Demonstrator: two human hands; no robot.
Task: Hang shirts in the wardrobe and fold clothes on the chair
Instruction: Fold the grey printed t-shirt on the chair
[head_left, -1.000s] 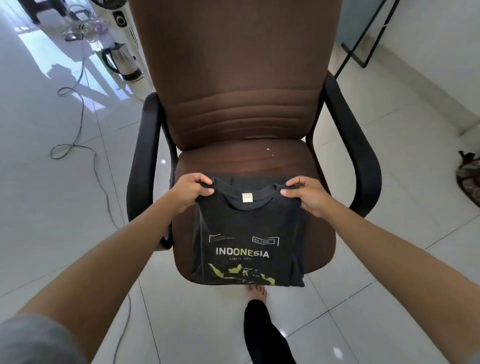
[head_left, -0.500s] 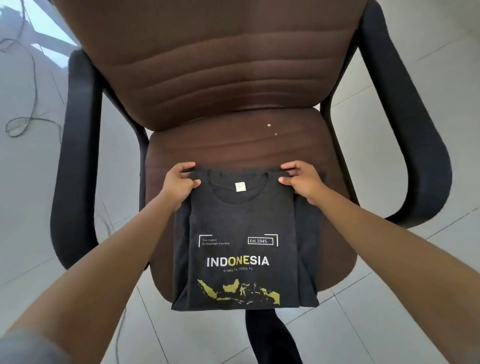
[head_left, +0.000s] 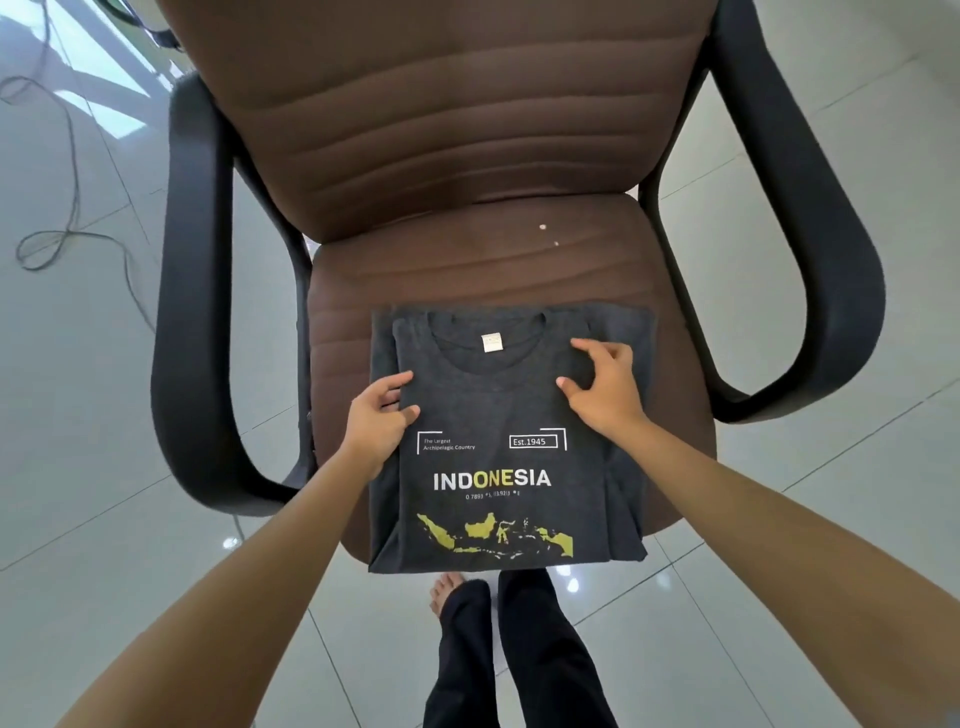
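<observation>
A dark grey T-shirt (head_left: 498, 457) with "INDONESIA" and a yellow map print lies folded flat on the brown seat of the office chair (head_left: 467, 265), collar towards the backrest. Its lower edge hangs slightly over the seat's front. My left hand (head_left: 379, 415) pinches the shirt's left folded edge below the collar, thumb on top. My right hand (head_left: 605, 384) rests on the right shoulder area with spread, bent fingers pressing the cloth. A wider dark layer shows under the top fold on both sides.
The chair has black armrests left (head_left: 192, 312) and right (head_left: 810, 270) and a tall brown backrest (head_left: 441, 114). A grey cable (head_left: 67, 171) snakes over the glossy tile floor at left. My legs in black trousers (head_left: 519, 654) and a bare foot stand at the seat's front.
The shirt has been laid down flat on the seat. Both hands have slid from the collar corners down towards its sides, and the right hand has let go of the cloth.
</observation>
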